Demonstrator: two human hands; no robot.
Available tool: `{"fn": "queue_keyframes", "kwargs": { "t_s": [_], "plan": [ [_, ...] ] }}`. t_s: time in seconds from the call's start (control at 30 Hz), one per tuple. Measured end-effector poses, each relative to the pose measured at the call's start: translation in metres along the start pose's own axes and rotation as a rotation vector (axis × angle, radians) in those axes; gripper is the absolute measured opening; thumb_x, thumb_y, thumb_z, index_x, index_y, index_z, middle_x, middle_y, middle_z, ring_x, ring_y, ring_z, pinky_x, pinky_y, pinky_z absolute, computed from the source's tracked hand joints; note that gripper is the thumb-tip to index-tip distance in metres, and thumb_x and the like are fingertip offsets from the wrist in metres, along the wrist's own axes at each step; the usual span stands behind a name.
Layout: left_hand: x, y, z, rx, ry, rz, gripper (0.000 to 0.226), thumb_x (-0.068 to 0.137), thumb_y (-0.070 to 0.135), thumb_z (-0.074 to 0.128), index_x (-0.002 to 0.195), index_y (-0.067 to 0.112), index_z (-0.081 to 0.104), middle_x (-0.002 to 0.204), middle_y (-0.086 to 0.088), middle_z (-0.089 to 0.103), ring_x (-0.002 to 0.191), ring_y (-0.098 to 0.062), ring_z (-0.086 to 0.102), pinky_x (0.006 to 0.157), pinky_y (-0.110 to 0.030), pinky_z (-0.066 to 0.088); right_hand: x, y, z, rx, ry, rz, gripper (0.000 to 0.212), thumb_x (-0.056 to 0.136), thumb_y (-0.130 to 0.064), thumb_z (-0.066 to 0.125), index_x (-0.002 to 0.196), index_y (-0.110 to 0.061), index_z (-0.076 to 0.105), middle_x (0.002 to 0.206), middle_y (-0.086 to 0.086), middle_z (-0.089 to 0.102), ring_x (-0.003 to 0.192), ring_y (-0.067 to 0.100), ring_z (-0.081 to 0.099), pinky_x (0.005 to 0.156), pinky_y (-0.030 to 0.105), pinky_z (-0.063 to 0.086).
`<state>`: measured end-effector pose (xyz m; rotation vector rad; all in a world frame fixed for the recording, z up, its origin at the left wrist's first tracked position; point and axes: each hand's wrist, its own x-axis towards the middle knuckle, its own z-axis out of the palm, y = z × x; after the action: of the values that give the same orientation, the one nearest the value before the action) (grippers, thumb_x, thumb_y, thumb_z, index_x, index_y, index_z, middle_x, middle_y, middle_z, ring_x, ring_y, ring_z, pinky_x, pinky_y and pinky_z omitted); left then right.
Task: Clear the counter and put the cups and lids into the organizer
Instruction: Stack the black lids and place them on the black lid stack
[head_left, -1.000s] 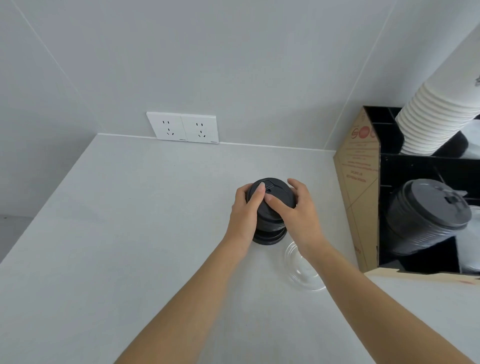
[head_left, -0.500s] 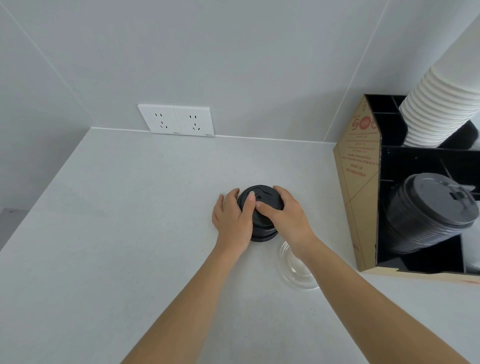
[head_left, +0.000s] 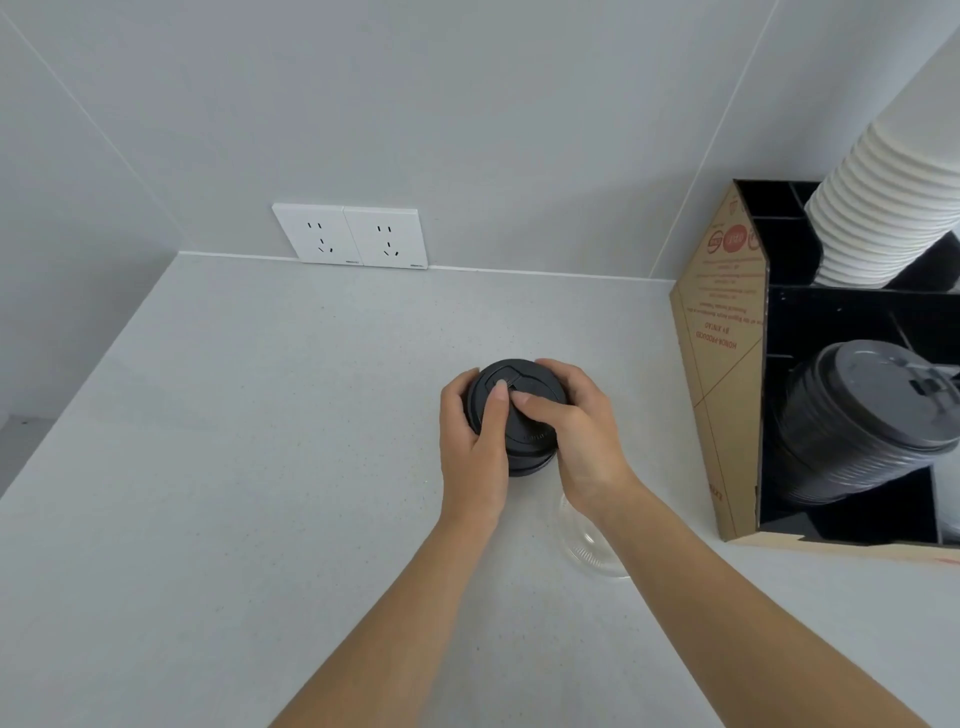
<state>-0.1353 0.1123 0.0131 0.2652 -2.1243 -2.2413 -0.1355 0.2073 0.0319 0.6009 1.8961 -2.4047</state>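
Black lids (head_left: 524, 415) gripped by both hands, organizer (head_left: 727, 374) holding lids, cups

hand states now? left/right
Left hand: closed on the black lids, index finger on top.
Right hand: closed on the same lids from the other side.

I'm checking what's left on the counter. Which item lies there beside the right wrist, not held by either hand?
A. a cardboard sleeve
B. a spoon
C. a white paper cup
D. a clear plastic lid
D: a clear lid lies on the counter partly under the right wrist, while the left hand and right hand both grip the black lids.
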Motion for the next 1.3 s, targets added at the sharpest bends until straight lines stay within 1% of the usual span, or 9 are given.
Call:
{"fn": "queue_keyframes", "kwargs": {
  "t_s": [0.1, 0.3, 0.43, 0.5, 0.63, 0.77, 0.93, 1.07, 1.3],
  "plan": [
    [0.003, 0.013, 0.003, -0.055, 0.030, 0.019, 0.028, 0.082, 0.038, 0.058, 0.108, 0.028, 0.056, 0.108, 0.011, 0.063, 0.096, 0.003, 0.060, 0.077, -0.013, 0.048, 0.000, -0.011, 0.002, -0.004, -0.005, -0.092, 0.034, 0.078, -0.006, 0.068, 0.111, -0.013, 0.061, 0.100, 0.001, 0.068, 0.089, 0.009, 0.065, 0.069, 0.016, 0.051],
    [0.006, 0.036, 0.009, -0.087, 0.001, -0.003, 0.023, 0.076, 0.041, 0.059, 0.097, 0.034, 0.059, 0.100, 0.014, 0.066, 0.091, 0.001, 0.062, 0.073, -0.016, 0.048, -0.007, -0.021, -0.003, 0.040, 0.026, -0.211, 0.038, 0.079, -0.009, 0.070, 0.115, -0.011, 0.062, 0.105, 0.001, 0.069, 0.092, 0.008, 0.066, 0.075, 0.017, 0.052],
    [0.004, 0.051, 0.020, -0.126, -0.041, 0.008, 0.029, 0.078, 0.044, 0.056, 0.105, 0.035, 0.057, 0.109, 0.014, 0.062, 0.098, 0.002, 0.060, 0.077, -0.018, 0.049, -0.015, -0.032, -0.006, 0.022, 0.038, -0.298, 0.046, 0.077, -0.023, 0.071, 0.120, -0.016, 0.058, 0.107, -0.006, 0.068, 0.092, 0.000, 0.065, 0.074, 0.012, 0.049],
    [0.001, 0.060, 0.027, -0.146, -0.059, 0.042, 0.029, 0.079, 0.042, 0.055, 0.108, 0.035, 0.056, 0.112, 0.014, 0.061, 0.102, -0.001, 0.059, 0.080, -0.019, 0.049, -0.017, -0.042, -0.008, -0.021, 0.056, -0.348, 0.044, 0.080, -0.026, 0.068, 0.122, -0.017, 0.057, 0.108, -0.007, 0.066, 0.095, -0.001, 0.063, 0.078, 0.014, 0.050],
    [-0.004, 0.081, 0.046, -0.183, -0.126, 0.112, 0.021, 0.080, 0.037, 0.055, 0.099, 0.030, 0.060, 0.100, 0.014, 0.065, 0.093, -0.001, 0.062, 0.073, -0.015, 0.048, -0.027, -0.063, -0.018, -0.094, 0.143, -0.435, 0.044, 0.082, -0.037, 0.062, 0.122, -0.019, 0.054, 0.113, -0.005, 0.062, 0.103, 0.004, 0.059, 0.089, 0.024, 0.049],
    [-0.013, 0.104, 0.074, -0.207, -0.189, 0.170, 0.016, 0.081, 0.037, 0.055, 0.095, 0.032, 0.060, 0.096, 0.016, 0.066, 0.090, 0.003, 0.062, 0.071, -0.012, 0.047, -0.037, -0.090, -0.037, -0.158, 0.245, -0.555, 0.041, 0.087, -0.031, 0.060, 0.125, -0.020, 0.051, 0.115, -0.011, 0.058, 0.106, 0.000, 0.055, 0.092, 0.021, 0.047],
    [-0.028, 0.130, 0.113, -0.210, -0.291, 0.216, 0.010, 0.084, 0.036, 0.057, 0.093, 0.034, 0.059, 0.089, 0.022, 0.065, 0.083, 0.009, 0.061, 0.066, -0.008, 0.046, -0.048, -0.122, -0.069, -0.144, 0.305, -0.628, 0.038, 0.089, -0.027, 0.057, 0.126, -0.021, 0.050, 0.124, 0.000, 0.057, 0.114, 0.011, 0.054, 0.099, 0.035, 0.046],
    [-0.043, 0.141, 0.148, -0.170, -0.354, 0.230, 0.011, 0.089, 0.030, 0.057, 0.099, 0.027, 0.058, 0.098, 0.013, 0.064, 0.090, 0.002, 0.061, 0.077, -0.015, 0.049, -0.056, -0.139, -0.101, -0.080, 0.376, -0.658, 0.030, 0.091, -0.021, 0.057, 0.120, -0.021, 0.052, 0.109, -0.010, 0.060, 0.101, 0.001, 0.059, 0.089, 0.024, 0.050],
    [-0.063, 0.134, 0.191, -0.096, -0.429, 0.160, 0.016, 0.089, 0.031, 0.057, 0.102, 0.022, 0.059, 0.110, -0.002, 0.064, 0.104, -0.015, 0.061, 0.094, -0.037, 0.049, -0.061, -0.135, -0.152, -0.120, 0.477, -0.625, 0.037, 0.090, -0.028, 0.057, 0.125, -0.019, 0.051, 0.115, -0.007, 0.060, 0.105, 0.002, 0.058, 0.088, 0.021, 0.049]
  ]
}}
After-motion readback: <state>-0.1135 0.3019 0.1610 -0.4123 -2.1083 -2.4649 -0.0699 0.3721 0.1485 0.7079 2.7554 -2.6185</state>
